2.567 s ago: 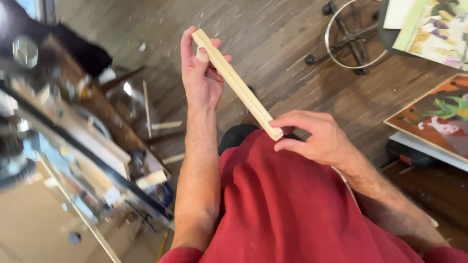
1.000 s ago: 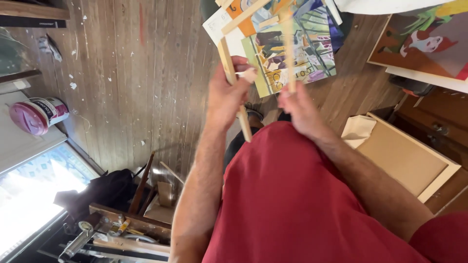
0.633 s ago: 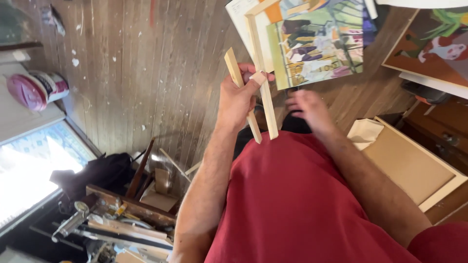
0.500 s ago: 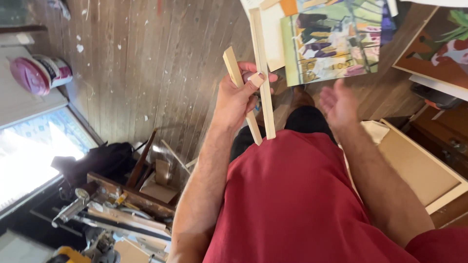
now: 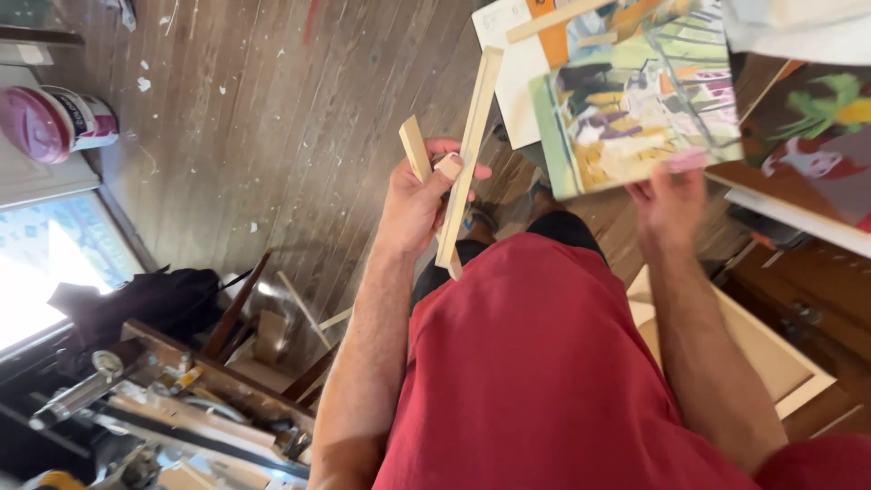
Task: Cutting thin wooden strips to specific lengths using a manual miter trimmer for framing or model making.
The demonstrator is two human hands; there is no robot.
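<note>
My left hand [image 5: 415, 201] is closed around two pale wooden strips: a short one [image 5: 415, 148] sticking up behind the thumb and a longer one [image 5: 468, 154] running up across the fingers. My right hand [image 5: 670, 198] is blurred, raised to the right, its fingertips at the lower edge of a colourful painted panel [image 5: 635, 100]. I cannot tell whether it grips the panel. A red shirt fills the lower middle of the view.
A plank floor lies below. A pink-lidded paint tub [image 5: 56, 122] stands at the left. More paintings [image 5: 807, 136] lean at the right, above a pale wooden frame [image 5: 771, 363]. A dark bag [image 5: 150, 304] and a bench with metal tools [image 5: 163, 408] are at the lower left.
Earlier both hands held the strips. Now my left hand holds both strips alone, and my right hand has moved right and up to the painted panel's edge.
</note>
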